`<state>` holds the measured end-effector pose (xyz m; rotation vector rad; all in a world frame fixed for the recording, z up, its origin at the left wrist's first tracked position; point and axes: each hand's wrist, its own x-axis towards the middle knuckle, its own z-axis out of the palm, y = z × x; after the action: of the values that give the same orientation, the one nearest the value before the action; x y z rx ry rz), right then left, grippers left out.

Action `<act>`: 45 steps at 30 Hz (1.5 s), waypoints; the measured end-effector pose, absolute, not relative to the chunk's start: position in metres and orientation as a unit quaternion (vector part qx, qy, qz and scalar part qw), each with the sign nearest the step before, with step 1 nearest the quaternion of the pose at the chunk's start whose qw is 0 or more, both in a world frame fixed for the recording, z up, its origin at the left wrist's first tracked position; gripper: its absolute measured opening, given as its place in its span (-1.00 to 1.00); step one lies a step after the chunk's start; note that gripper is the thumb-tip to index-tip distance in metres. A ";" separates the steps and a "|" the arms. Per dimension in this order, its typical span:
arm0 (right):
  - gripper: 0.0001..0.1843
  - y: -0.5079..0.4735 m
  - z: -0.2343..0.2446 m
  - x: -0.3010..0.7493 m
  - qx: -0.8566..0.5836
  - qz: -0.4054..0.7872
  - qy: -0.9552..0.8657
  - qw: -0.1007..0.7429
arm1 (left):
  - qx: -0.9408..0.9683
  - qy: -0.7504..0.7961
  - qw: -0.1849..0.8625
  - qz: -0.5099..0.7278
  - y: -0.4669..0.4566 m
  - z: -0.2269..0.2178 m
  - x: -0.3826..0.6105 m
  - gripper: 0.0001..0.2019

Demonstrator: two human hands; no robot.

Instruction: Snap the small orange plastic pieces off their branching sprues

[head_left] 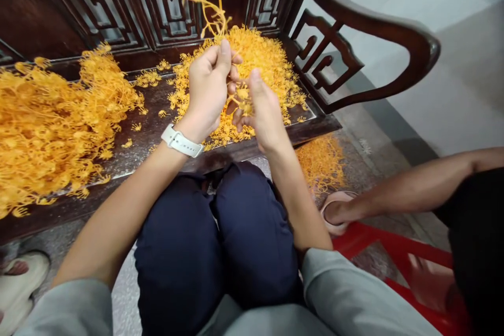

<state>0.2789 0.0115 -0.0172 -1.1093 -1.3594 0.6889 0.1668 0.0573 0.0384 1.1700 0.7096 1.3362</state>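
A thin yellow branching plastic strand (214, 13) sticks up from my left hand (208, 81), which pinches it between thumb and fingers. That wrist wears a pale watch band. Close beside it on the right, my right hand (265, 107) curls its fingers around small yellow claw-shaped plastic pieces (244, 95), its thumb pointing up. Both hands are over a heap of the same yellow pieces (263, 55) on a dark wooden bench (157, 97). Fingers partly hide what lies between the two hands.
A larger pile of yellow strands with pieces (51, 131) covers the bench's left side. Bare yellow strands (323, 160) lie on the floor at right. A curved wooden armrest (378, 26) bounds the bench. Another person's leg (409, 186) and a red stool (397, 247) are at right.
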 end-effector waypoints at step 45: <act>-0.83 -0.007 -0.032 0.287 -0.372 0.664 -0.287 0.582 | 0.408 0.407 0.619 0.533 0.092 0.013 0.129 -0.47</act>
<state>0.2875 -0.0075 -0.0321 -0.8691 -0.6701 1.5500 0.1292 0.0924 0.0135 0.9395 0.9369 1.2271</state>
